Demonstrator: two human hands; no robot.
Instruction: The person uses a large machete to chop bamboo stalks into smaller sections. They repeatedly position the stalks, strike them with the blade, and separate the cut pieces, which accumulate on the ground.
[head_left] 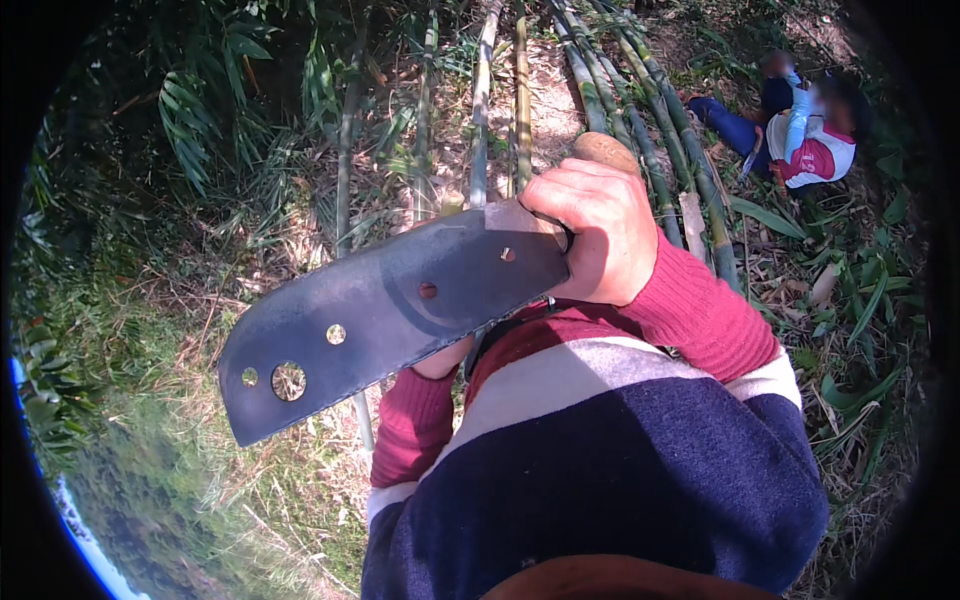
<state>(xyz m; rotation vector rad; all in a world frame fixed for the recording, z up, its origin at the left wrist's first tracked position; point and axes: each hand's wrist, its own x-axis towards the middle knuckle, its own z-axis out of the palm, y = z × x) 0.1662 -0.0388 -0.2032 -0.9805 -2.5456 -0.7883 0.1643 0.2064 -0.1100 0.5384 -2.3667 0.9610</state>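
My right hand (pixel 600 225) is closed round the wooden handle (pixel 606 152) of a machete, whose rounded end sticks out above my fist. The machete's broad dark blade (pixel 370 300) has several round holes and reaches across my front to the lower left. Behind its lower edge, only a little of my left hand (pixel 446 358) shows, near the maroon cuff; the fingers are hidden by the blade. Beyond the blade, several long bamboo poles (pixel 482 110) lie side by side, some running behind it.
More green bamboo poles (pixel 665 125) lie at the right. Past them, at the far right, another person (pixel 810 140) is low on the ground. Leafy plants (pixel 185 120) stand at the left, with dry leaves and grass (pixel 290 500) underfoot. At the lower left the ground gives way to distant greenery.
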